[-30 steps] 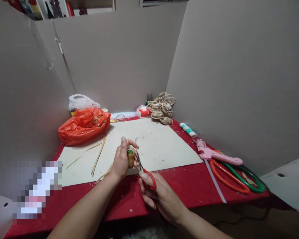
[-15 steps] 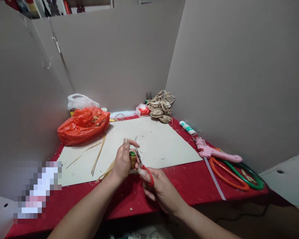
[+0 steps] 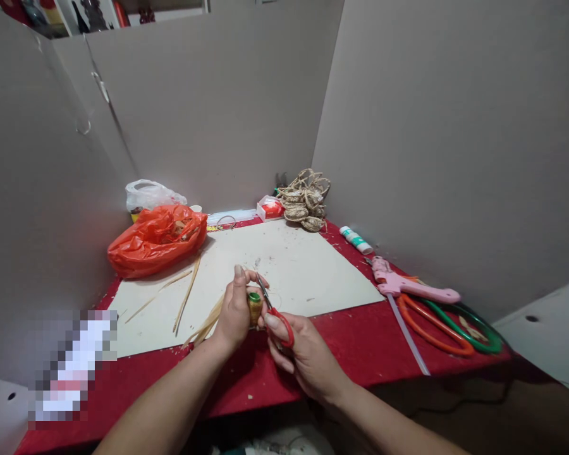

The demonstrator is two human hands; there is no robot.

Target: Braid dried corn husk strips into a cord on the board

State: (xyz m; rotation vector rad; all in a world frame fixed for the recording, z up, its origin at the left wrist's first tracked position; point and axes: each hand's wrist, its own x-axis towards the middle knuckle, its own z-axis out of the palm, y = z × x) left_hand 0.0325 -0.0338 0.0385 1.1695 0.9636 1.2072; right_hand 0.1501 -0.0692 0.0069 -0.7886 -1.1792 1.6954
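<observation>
My left hand (image 3: 237, 309) is closed round a small spool of golden-brown thread (image 3: 255, 312) with a green rim at its top. The index finger of that hand reaches over to the scissor blades. In my right hand (image 3: 308, 360) are scissors with red handles (image 3: 284, 327), their metal blades pointing up and away beside the spool. What lies between the blades is too small to make out. Pale straw strips (image 3: 203, 328) stick out from beneath my left wrist onto the white board (image 3: 313, 272).
An orange plastic bag (image 3: 146, 246) sits at the left, near loose straw strips (image 3: 186, 294). Coiled straw rope (image 3: 306, 202) and a small red-and-white box (image 3: 270, 208) are at the back. A pink glue gun (image 3: 412, 287) and orange and green hoops (image 3: 436, 328) lie to the right.
The view has shifted slightly. Both hands stay close together with the spool and the scissors in the same grips; the spool and the scissors have moved only a little.
</observation>
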